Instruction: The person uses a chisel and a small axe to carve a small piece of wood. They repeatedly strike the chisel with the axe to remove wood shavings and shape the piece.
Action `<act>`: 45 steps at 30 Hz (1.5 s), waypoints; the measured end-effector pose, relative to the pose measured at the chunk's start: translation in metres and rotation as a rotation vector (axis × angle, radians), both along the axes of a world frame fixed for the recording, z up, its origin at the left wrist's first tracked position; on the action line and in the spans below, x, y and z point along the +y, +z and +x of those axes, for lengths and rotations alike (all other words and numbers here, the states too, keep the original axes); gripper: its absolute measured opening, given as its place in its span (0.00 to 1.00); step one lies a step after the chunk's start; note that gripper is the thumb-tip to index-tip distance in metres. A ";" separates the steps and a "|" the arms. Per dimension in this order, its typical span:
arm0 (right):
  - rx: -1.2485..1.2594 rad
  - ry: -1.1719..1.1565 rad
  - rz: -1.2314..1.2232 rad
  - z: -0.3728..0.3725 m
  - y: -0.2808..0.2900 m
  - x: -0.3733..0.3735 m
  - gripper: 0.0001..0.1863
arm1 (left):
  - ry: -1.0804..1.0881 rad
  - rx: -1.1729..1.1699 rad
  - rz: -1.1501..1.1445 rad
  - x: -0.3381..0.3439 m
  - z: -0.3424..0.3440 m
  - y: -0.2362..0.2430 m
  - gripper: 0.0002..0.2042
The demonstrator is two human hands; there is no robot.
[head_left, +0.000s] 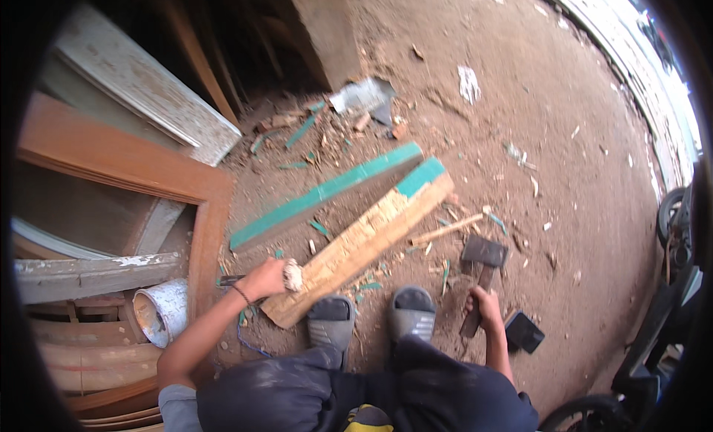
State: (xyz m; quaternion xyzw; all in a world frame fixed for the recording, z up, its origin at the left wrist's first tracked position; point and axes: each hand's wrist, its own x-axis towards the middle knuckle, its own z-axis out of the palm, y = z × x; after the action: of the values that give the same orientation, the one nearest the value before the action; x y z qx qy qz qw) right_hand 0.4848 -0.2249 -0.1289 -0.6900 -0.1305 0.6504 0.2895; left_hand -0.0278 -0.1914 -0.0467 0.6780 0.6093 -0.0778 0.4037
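Observation:
My left hand [266, 279] is closed around a chisel [294, 275]; its pale, frayed butt sticks out on the right and a dark narrow end shows left of my wrist. Just beside it lies a wooden beam [355, 248], its upper face rough and chipped bare, with green paint left at the far end. My right hand [486, 307] grips the wooden handle of a hammer [485, 251] with a dark, blocky head. The hammer is held right of my feet, apart from the beam.
Behind the beam lies a second, green-painted beam [327, 196]. Wood chips and a crumpled metal sheet [364, 98] litter the dirt floor. A brown wooden frame [212, 231] and a white paint bucket [162, 313] stand left. A black square object [523, 332] lies right; a motorcycle [653, 358] is farther right.

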 end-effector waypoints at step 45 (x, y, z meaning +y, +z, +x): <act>0.961 -0.523 -0.134 0.009 0.034 0.015 0.06 | 0.909 -1.092 0.094 0.179 0.201 0.092 0.11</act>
State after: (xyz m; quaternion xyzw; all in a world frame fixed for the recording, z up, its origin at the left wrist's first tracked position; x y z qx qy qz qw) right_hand 0.4935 -0.2099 -0.0944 -0.3416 0.2337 0.8055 0.4240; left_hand 0.1732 -0.0123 0.0451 0.3156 0.5454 0.4753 0.6141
